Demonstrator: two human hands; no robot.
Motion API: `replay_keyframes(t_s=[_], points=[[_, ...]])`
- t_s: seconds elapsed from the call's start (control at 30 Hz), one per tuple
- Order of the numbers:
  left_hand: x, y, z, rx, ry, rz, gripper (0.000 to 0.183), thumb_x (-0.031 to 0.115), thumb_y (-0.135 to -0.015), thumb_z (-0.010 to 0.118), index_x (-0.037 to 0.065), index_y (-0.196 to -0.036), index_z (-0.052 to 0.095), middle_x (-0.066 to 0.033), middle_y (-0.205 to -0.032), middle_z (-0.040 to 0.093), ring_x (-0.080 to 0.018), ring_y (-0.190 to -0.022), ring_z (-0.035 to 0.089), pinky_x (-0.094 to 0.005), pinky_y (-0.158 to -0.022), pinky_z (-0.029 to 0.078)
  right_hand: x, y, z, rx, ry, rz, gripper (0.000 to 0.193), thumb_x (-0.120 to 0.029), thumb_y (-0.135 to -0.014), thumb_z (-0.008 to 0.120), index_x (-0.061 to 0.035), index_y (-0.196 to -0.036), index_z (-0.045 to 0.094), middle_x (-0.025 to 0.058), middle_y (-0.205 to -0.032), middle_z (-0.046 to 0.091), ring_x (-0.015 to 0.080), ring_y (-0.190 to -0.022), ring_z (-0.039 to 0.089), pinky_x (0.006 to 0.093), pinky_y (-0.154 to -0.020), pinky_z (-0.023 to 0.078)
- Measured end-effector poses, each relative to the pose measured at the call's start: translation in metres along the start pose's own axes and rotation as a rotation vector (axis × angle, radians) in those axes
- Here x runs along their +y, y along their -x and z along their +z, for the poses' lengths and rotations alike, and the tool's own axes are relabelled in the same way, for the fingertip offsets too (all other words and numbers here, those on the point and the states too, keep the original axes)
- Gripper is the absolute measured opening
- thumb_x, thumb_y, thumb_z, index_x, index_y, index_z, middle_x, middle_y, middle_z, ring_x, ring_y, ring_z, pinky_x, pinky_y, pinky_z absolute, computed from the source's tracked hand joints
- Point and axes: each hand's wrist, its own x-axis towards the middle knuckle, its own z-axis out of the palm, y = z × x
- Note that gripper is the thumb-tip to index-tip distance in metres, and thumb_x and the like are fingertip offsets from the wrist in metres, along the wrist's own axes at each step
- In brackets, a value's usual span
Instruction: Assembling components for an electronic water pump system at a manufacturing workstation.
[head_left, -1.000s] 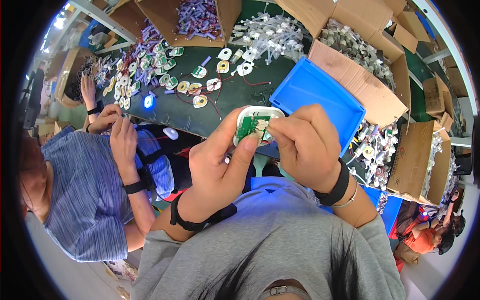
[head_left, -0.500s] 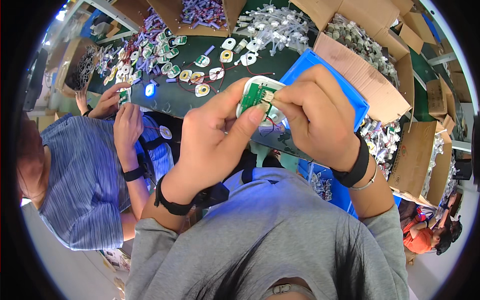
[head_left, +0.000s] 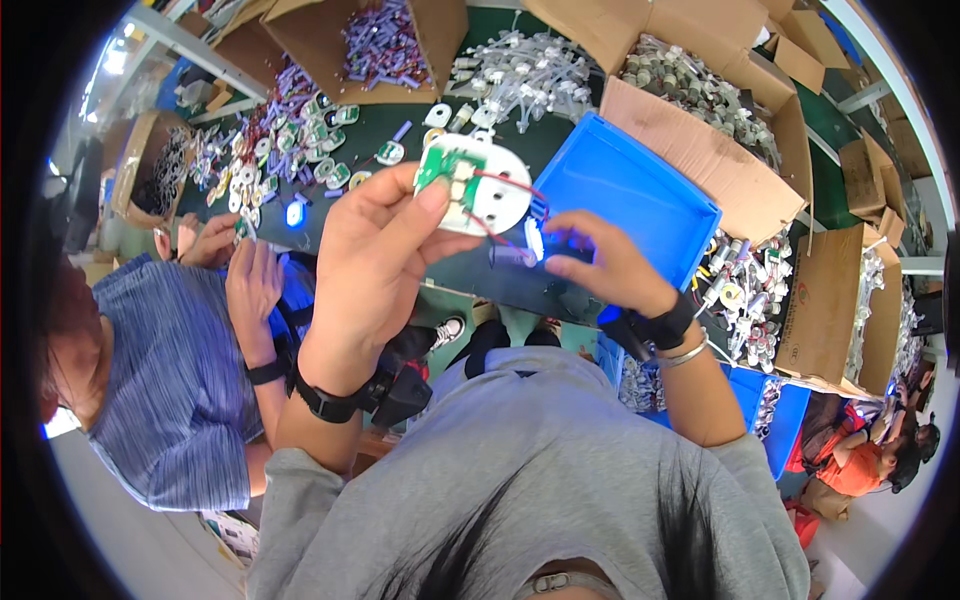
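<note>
My left hand pinches a white plastic housing above the table, thumb across the green circuit board in it. Pale connectors sit on the board, and red wires run out of them past the housing's right side. Below the housing hang a purple cylindrical battery and a small disc light, glowing blue-white. Just right of the light is my right hand, its fingers apart and nothing visible in them. Whether a fingertip touches a wire cannot be made out.
A blue tray lies behind my right hand, beside a cardboard box of clear parts. Piles of white discs, purple batteries and clear plastic pieces cover the far table. At left, a co-worker's hands handle a small board.
The housing has moved left and turned, and my right hand has come off its connector, moving down with fingers spreading. The disc light beneath now glows; the blue tray shows more fully.
</note>
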Motion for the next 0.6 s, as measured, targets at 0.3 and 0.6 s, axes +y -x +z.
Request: replay_keyframes(t_s=[0.3,0.6], points=[[0.005,-0.001,-0.019,0.069,0.095,-0.001,0.025,0.009,-0.085,0.042,-0.004,-0.106,0.045,-0.0166,-0.096,0.057,-0.0249,-0.084,0.060,-0.0373,-0.073,0.050,0.006,0.042,-0.051,0.191,-0.020,0.227,0.018,-0.010,-0.078,0.057,0.0004,-0.092,0.055,0.0060,-0.083,0.058,0.0118,-0.077,0.054,0.0249,-0.070,0.044],[-0.013,-0.015,-0.055,0.085,-0.165,0.269,0.018,0.013,-0.088,0.040,-0.001,-0.097,0.045,-0.0117,-0.090,0.056,-0.0157,-0.076,0.057,-0.0278,-0.066,0.048,-0.023,0.088,-0.153,0.581,0.141,0.277,0.014,-0.007,-0.079,0.056,0.0017,-0.090,0.055,0.0029,-0.078,0.058,0.0079,-0.072,0.052,0.0213,-0.065,0.043]])
